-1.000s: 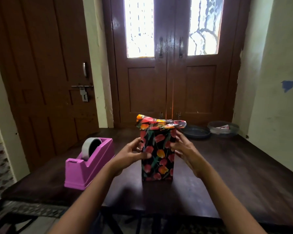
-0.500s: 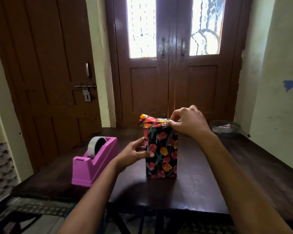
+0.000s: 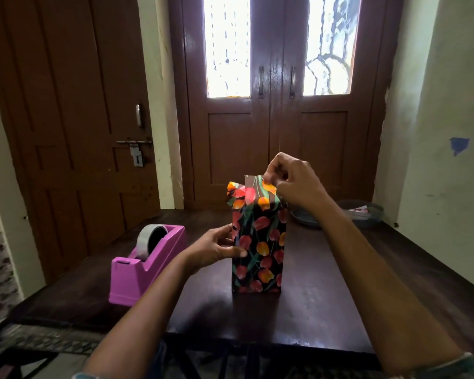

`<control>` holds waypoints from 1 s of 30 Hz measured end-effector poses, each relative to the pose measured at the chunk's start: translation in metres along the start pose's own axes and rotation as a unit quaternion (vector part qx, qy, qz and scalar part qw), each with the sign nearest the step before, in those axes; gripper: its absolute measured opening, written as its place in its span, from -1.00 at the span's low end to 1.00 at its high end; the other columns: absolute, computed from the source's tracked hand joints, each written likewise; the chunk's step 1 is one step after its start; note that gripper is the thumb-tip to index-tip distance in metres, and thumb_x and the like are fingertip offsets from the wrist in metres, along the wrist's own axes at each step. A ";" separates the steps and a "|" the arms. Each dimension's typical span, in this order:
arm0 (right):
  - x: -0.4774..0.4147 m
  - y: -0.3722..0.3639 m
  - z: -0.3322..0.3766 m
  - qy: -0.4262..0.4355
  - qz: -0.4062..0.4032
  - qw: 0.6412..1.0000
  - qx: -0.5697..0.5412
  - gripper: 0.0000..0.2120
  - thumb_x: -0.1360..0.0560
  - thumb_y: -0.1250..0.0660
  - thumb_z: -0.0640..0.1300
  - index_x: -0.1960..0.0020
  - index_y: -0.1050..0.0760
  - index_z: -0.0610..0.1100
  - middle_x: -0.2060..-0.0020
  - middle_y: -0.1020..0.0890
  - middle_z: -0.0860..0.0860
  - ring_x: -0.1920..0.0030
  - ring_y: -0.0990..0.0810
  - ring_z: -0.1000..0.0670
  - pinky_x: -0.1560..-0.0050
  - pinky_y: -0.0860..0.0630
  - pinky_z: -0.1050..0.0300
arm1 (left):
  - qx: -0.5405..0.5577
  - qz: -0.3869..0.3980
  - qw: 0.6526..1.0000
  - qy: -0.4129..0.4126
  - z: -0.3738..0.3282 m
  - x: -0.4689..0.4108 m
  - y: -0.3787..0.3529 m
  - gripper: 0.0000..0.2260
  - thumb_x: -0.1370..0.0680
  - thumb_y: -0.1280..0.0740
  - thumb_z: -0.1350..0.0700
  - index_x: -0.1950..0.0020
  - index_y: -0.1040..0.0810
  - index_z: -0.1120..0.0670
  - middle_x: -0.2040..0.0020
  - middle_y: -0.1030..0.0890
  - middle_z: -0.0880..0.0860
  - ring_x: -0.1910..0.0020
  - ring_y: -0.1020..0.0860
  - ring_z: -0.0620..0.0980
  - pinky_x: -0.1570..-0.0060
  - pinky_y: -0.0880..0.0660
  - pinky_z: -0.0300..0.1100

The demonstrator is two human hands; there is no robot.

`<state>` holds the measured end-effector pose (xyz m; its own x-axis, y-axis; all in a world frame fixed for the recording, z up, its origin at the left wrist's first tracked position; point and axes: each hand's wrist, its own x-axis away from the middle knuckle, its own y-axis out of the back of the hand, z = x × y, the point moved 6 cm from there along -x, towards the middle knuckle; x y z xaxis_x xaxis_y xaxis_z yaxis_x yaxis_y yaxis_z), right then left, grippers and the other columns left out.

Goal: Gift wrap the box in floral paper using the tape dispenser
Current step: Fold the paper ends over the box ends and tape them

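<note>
A tall box [image 3: 258, 250] wrapped in black floral paper stands upright in the middle of the dark wooden table [image 3: 326, 305]. Loose paper flaps [image 3: 246, 194] stick up at its top. My left hand [image 3: 216, 248] grips the box's left side, thumb across the front face. My right hand [image 3: 294, 184] is above the top right corner and pinches a raised paper flap between thumb and fingers. A pink tape dispenser [image 3: 145, 265] with a grey roll of tape sits to the left of the box, untouched.
Two shallow dishes [image 3: 364, 212] lie at the table's far right, behind my right arm. Brown double doors with bright glass panes stand beyond the table. A wall runs close along the right side.
My right hand rose from the box's side to its top and lifted a paper flap upright. My left hand kept its hold on the left side.
</note>
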<state>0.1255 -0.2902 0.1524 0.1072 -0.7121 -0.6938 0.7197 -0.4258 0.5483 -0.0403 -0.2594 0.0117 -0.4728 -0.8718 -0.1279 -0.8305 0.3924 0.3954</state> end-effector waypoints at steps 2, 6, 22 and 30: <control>-0.002 -0.006 -0.002 0.033 -0.017 0.999 -0.033 -0.79 -0.46 -0.34 -0.19 0.26 -0.43 0.08 0.28 -0.57 0.14 0.18 -0.58 0.05 0.07 -0.55 -0.03 | 0.003 -0.002 1.000 0.002 0.002 0.000 0.000 -0.56 -0.47 -0.41 0.13 -0.30 -0.39 -0.10 -0.17 -0.55 -0.06 -0.15 -0.52 -0.12 0.09 -0.49 -0.37; 0.008 0.008 -0.007 0.030 -0.160 0.964 -0.213 -0.80 -0.53 -0.26 0.00 -0.04 -0.49 -0.11 0.08 -0.58 0.12 0.07 -0.55 0.21 0.06 -0.49 0.17 | -0.002 0.000 1.000 -0.001 0.002 0.000 -0.001 -0.56 -0.46 -0.42 0.11 -0.30 -0.40 -0.12 -0.18 -0.55 -0.08 -0.16 -0.51 -0.12 0.08 -0.49 -0.35; 0.063 -0.074 -0.080 -0.169 0.134 0.934 -0.286 -0.37 -0.18 -0.57 0.02 -0.20 -0.46 -0.01 -0.03 -0.63 0.08 -0.08 -0.59 0.06 -0.02 -0.53 0.18 | -0.066 -0.212 0.961 -0.164 -0.076 0.030 0.064 -0.63 -0.49 -0.35 0.02 -0.29 -0.44 -0.06 -0.17 -0.52 -0.07 -0.13 -0.51 -0.09 0.00 -0.49 -0.31; 0.070 -0.079 -0.076 -0.165 0.103 0.926 -0.325 -0.39 -0.25 -0.56 -0.07 -0.25 -0.44 -0.01 -0.01 -0.64 0.10 0.00 -0.61 0.17 0.16 -0.52 0.38 | -0.557 -0.185 0.787 -0.192 -0.140 0.007 0.034 -0.87 -0.49 -0.38 0.00 0.01 -0.65 -0.03 -0.11 -0.53 -0.06 -0.09 -0.44 -0.09 0.09 -0.37 -0.19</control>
<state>0.1286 -0.2637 0.0255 0.1499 -0.9181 -0.3669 0.9794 0.0872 0.1820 -0.0308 -0.2926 0.1514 -0.4911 -0.6290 -0.6027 -0.2602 -0.5544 0.7906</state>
